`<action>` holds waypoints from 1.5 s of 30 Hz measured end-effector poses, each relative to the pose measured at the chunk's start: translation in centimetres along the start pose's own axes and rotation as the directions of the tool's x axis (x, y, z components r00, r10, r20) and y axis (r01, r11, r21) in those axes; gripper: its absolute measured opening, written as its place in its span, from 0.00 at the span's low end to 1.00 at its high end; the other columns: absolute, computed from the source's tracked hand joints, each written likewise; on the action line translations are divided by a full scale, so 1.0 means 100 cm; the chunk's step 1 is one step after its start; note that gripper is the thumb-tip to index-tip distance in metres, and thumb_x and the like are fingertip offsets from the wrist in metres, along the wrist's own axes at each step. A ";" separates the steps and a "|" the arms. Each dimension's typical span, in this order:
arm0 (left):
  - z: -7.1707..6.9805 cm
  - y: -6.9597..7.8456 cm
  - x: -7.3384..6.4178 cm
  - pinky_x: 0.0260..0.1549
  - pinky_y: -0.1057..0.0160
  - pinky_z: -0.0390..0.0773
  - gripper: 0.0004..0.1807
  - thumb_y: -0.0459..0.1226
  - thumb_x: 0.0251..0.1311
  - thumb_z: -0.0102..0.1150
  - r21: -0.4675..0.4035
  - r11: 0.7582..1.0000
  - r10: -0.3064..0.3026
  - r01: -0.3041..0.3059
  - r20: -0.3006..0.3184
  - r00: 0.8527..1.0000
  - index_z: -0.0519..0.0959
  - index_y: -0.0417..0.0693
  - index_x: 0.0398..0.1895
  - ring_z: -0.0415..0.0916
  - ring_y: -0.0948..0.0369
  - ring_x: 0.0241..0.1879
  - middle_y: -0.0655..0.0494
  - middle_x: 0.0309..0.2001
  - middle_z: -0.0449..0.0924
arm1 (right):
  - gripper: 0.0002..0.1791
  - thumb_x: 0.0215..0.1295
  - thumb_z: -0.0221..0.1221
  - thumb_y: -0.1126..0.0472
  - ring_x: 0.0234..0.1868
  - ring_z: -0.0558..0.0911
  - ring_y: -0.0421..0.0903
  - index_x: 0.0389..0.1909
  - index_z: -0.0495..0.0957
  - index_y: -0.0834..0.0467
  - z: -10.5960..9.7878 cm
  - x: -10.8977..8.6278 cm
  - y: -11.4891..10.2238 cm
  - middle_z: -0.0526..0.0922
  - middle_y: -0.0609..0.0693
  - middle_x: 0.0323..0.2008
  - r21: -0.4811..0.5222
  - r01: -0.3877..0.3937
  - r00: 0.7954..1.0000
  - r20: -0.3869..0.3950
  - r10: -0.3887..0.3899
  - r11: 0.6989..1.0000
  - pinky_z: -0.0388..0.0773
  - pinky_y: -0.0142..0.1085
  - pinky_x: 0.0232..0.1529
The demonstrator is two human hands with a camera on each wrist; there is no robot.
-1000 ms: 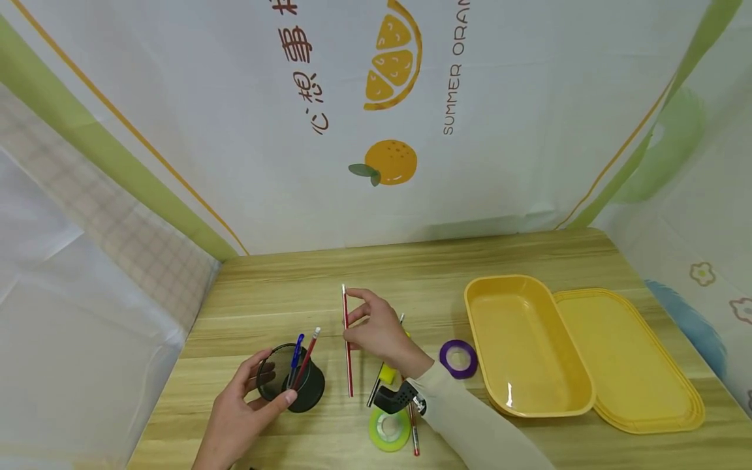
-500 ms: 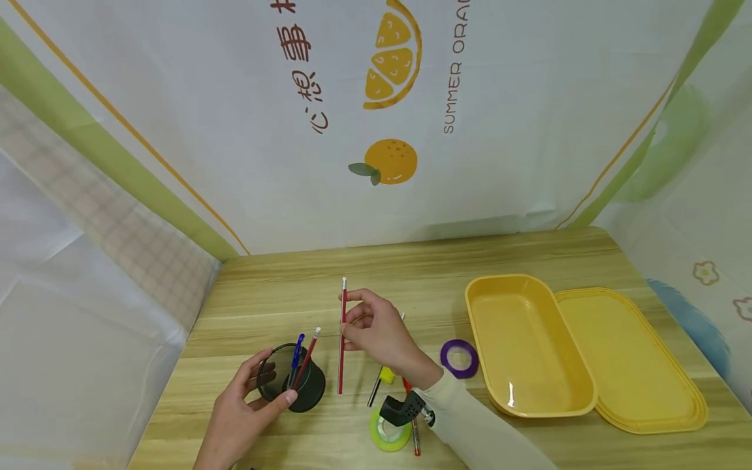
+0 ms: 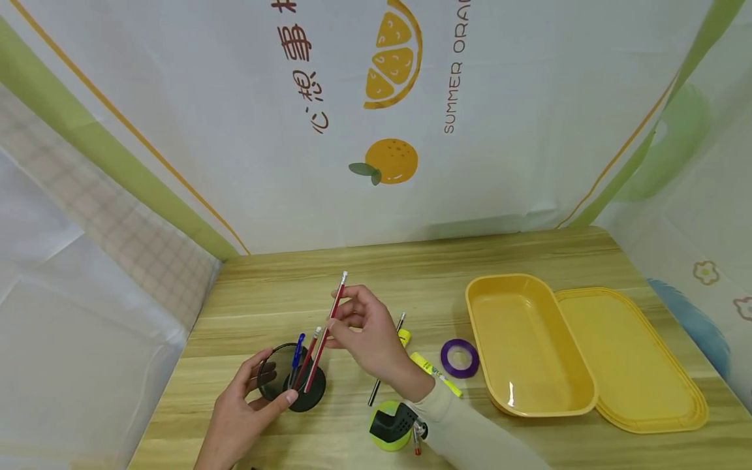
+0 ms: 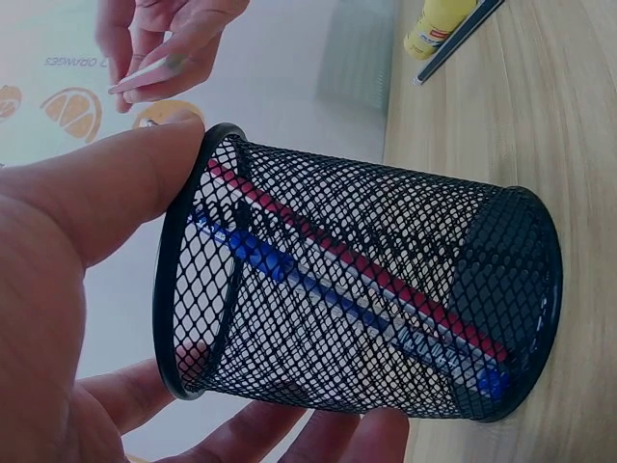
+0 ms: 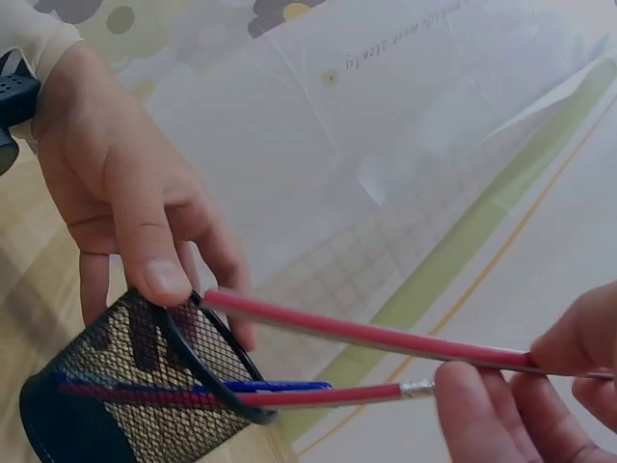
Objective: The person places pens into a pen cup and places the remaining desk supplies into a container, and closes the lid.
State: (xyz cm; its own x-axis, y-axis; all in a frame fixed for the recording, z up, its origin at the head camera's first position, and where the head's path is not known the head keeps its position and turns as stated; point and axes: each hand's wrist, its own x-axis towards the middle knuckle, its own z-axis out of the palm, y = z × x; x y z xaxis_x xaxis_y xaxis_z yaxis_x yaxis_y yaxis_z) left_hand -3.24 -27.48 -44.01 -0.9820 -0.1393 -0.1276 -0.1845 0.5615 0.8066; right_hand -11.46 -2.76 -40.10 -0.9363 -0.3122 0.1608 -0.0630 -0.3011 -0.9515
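My left hand [image 3: 241,405] grips a black mesh pen cup [image 4: 357,289] near its rim, thumb on one side and fingers round the other. Inside the cup lean a blue pen [image 3: 297,352] and a red pencil [image 4: 357,260] with a white eraser end. My right hand [image 3: 370,336] pinches a second red pencil [image 3: 332,313], eraser end up and tilted. Its lower end is right at the cup's rim in the right wrist view, where the held pencil [image 5: 366,333] runs above the one in the cup.
Right of the cup lie a black pencil [image 3: 374,391], a yellow highlighter [image 3: 435,373], a green tape roll [image 3: 389,442] and a purple tape roll [image 3: 460,358]. Farther right stands a yellow box [image 3: 529,352] with its yellow lid [image 3: 634,365] beside it.
My right hand has carried its red pencil left toward the cup, and the pencil has gone from nearly upright to tilted, lower end over the cup. The left hand and cup have stayed still.
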 end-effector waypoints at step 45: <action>0.000 0.001 0.000 0.48 0.70 0.85 0.47 0.51 0.59 0.79 0.021 1.000 0.002 -0.002 0.000 1.000 0.65 0.62 0.79 0.79 0.57 0.61 0.44 0.67 0.78 | 0.04 0.69 0.69 0.62 0.38 0.87 0.34 0.42 0.87 0.56 0.020 -0.007 0.040 0.92 0.48 0.38 -0.432 0.118 0.993 0.053 -0.105 0.894 0.85 0.27 0.41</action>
State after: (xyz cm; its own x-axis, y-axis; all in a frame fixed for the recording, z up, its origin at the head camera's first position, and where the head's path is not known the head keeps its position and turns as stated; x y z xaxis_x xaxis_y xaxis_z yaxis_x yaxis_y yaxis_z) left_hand -3.23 -27.38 -43.95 -0.9823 -0.1383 -0.1261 -0.1835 0.5792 0.7943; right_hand -10.41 -5.56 -43.47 -0.9050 -0.3258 0.2735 -0.3156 0.0834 -0.9452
